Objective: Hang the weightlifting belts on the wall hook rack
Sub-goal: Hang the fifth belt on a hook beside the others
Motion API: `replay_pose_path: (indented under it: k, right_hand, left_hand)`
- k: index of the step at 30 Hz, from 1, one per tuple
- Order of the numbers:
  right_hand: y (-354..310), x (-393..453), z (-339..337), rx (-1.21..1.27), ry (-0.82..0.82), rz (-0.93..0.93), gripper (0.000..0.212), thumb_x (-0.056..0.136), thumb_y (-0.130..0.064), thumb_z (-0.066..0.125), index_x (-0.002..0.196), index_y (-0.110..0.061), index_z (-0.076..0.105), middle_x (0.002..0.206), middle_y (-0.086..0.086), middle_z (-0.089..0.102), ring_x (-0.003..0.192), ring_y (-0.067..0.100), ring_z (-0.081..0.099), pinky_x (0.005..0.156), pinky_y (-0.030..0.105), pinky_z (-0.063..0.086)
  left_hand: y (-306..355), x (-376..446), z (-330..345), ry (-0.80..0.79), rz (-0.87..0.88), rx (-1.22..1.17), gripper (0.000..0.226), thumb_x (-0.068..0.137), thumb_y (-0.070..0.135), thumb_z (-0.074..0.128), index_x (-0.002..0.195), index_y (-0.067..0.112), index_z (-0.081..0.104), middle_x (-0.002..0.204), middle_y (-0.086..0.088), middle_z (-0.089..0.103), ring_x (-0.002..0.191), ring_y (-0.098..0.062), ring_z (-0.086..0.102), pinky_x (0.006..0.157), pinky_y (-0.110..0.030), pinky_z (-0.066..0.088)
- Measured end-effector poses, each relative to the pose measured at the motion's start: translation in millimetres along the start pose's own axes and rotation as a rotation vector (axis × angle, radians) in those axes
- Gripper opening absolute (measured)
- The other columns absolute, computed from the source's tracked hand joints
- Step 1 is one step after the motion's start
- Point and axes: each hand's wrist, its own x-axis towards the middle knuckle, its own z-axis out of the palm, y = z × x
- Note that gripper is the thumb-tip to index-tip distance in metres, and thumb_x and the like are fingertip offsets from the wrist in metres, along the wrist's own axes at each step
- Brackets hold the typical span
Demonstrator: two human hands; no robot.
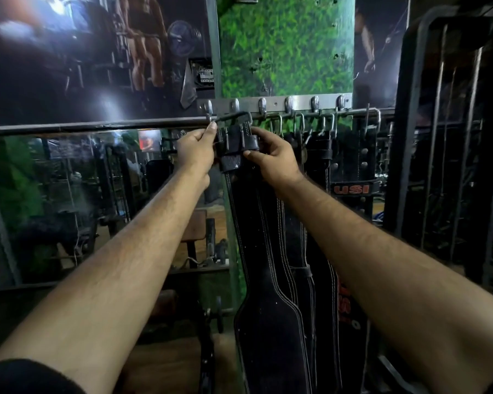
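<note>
Belts are the job here: one black leather belt (268,322) is hanging straight down between both forearms, wide padded part low, w/ white stitching along its edges. Its top end, w/ a metal buckle (235,119), is being held up at the rack. Left hand (195,150) is pinching the buckle's left corner, fingertips right by the leftmost hook (209,109); can't tell if the buckle is sitting on that hook or just touching it. Right hand (272,159) is gripping the strap just under the buckle, thumb on the front, fingers curling round the right side.

Just to the right and a bit behind, other belts (336,155) are already hanging by their buckles from the next hooks, packed close together, one showing red "USI" lettering (351,189).

Hook rack (276,105) is a metal strip w/ a row of hooks, running across the bottom of a green grass-pattern panel (285,46). Left of it a mirror (69,194) is reflecting gym gear, w/ a dark poster (83,52) above. Far right, a dark metal frame (453,137) is standing upright.
</note>
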Motion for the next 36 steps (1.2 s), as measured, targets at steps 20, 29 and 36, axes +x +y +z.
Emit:
replay_pose_path:
  k: [20, 29, 36]
  right_hand:
    - [70, -55, 5, -0.084, 0.051, 0.141, 0.023, 0.086, -0.007, 0.076, 0.101, -0.019, 0.065, 0.080, -0.007, 0.065, 0.067, -0.003, 0.063, 0.063, 0.021, 0.054]
    - [131, -113, -17, -0.215, -0.112, 0.187, 0.049, 0.086, -0.032, 0.079, 0.059, -0.010, 0.045, 0.057, 0.006, 0.040, 0.055, 0.019, 0.035, 0.052, 0.034, 0.031]
    - [197, -161, -25, -0.283, -0.272, 0.350, 0.076, 0.077, -0.063, 0.076, 0.078, 0.012, 0.058, 0.071, 0.027, 0.065, 0.055, 0.039, 0.054, 0.051, 0.052, 0.048]
  left_hand:
    - [-66, -40, -2, -0.135, -0.233, -0.148, 0.036, 0.085, 0.044, 0.071, 0.098, 0.011, 0.075, 0.102, -0.012, 0.078, 0.099, -0.029, 0.074, 0.089, -0.048, 0.060]
    - [-138, -101, -22, -0.155, -0.156, 0.032, 0.050, 0.085, 0.039, 0.076, 0.062, 0.009, 0.044, 0.065, -0.005, 0.046, 0.064, -0.017, 0.045, 0.063, -0.033, 0.040]
    - [-209, -154, -49, -0.225, -0.254, 0.094, 0.038, 0.089, 0.031, 0.074, 0.072, 0.011, 0.047, 0.065, -0.001, 0.045, 0.064, -0.015, 0.043, 0.063, -0.031, 0.041]
